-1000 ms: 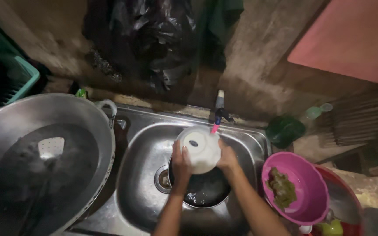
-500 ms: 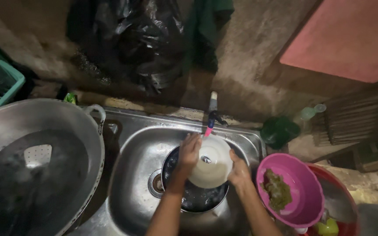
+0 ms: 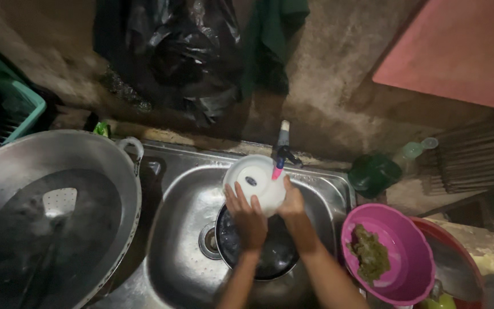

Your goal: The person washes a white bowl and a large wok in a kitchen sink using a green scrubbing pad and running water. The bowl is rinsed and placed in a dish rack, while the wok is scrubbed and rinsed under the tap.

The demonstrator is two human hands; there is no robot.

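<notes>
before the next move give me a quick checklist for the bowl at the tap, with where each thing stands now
1. Both hands on the white bowl: ok; left hand and right hand each touch it.
2. Bowl under the tap: ok; the spout's pink tip sits at its rim.
3. Water running: cannot tell.
4. Bowl over the sink: ok.
5. Room below: not ok; a dark pan sits in the basin under the hands.
6. Bowl clean: cannot tell; only its underside shows.
</notes>
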